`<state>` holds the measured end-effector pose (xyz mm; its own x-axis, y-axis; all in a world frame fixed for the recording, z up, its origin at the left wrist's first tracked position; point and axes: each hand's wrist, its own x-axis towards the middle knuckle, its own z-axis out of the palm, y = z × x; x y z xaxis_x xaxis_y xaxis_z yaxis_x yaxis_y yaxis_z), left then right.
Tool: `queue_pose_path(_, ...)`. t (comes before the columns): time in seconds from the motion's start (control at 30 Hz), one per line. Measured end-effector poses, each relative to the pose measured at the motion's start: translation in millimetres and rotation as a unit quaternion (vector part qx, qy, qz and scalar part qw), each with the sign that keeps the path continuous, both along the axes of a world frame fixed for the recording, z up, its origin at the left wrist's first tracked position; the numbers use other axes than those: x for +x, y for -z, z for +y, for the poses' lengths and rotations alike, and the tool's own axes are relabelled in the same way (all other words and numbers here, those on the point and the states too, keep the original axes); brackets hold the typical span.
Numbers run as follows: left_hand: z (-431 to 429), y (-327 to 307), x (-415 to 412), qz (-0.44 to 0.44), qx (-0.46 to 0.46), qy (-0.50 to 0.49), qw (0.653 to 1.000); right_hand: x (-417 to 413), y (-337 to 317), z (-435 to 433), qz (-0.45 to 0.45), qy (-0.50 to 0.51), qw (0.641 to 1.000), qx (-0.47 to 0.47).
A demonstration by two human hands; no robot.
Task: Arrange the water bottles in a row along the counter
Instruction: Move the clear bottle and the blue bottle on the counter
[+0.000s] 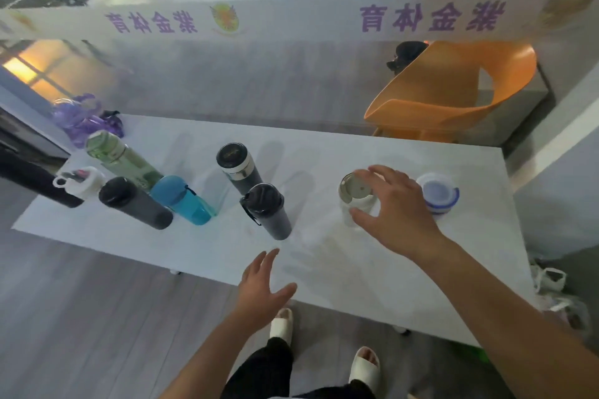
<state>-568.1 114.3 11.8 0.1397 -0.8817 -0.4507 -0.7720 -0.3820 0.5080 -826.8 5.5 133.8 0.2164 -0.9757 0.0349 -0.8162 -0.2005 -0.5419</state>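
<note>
Several water bottles stand on a white counter (324, 262). From the left: a black bottle with a white cap (76, 185), a green bottle (123, 159), a dark grey bottle (133, 202), a blue bottle (181, 199), a dark bottle with a silver band (238, 165), a black-lidded bottle (267, 212), a clear bottle with a metal lid (353, 196) and a clear bottle with a blue-ringed lid (437, 196). My right hand (389, 207) hovers with spread fingers around the metal-lidded bottle; whether it touches is unclear. My left hand (262, 288) is open over the counter's near edge.
A purple bag (81, 116) lies at the counter's far left corner. An orange chair (453, 91) stands behind a glass partition with a white printed banner (291, 19). White bags (551, 282) sit on the floor to the right. My feet in white slippers (363, 366) are below.
</note>
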Motion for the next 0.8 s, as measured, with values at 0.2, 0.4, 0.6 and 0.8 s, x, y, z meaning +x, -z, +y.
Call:
queue_pose_path(0.2,16,-10,65,0.018,-0.047,-0.035,0.998,80,-3,61,-0.032,-0.038,0.999,0.007)
queue_pose_path(0.4,32,-26,158,0.03,-0.114,-0.072,0.99,193,1,107,-0.064,-0.043,0.996,0.055)
queue_pose_path(0.6,94,-19,300,0.072,-0.13,-0.166,0.975,345,13,139,-0.067,-0.133,0.985,0.087)
queue_pose_path(0.8,149,-13,390,0.102,-0.113,-0.281,0.948,446,17,149,-0.042,-0.201,0.969,0.134)
